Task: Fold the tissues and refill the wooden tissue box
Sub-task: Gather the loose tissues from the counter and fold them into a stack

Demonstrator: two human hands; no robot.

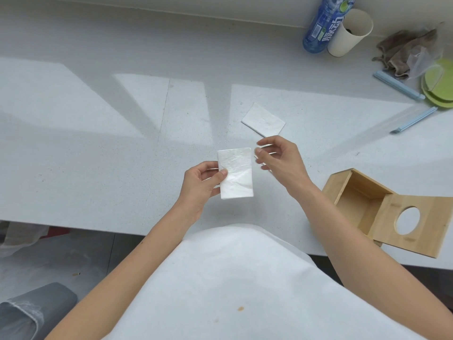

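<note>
My left hand (202, 181) pinches a folded white tissue (237, 174) by its left edge, holding it above the white table (98, 143). Just to the tissue's right hovers my right hand (282, 159), fingers apart and holding nothing. Another folded tissue stack (263, 120) lies flat on the table beyond my right hand. The wooden tissue box (358, 202) stands at the right near the table's front edge, its hinged lid (416, 224) with a round hole swung wide; the inside that I can see looks empty.
At the back right stand a blue plastic bottle (323, 23) and a white paper cup (350, 33). A grey rag (407, 52), green plates (438, 82) and two pale blue sticks (397, 88) lie at the far right. The table's front edge runs just before my body.
</note>
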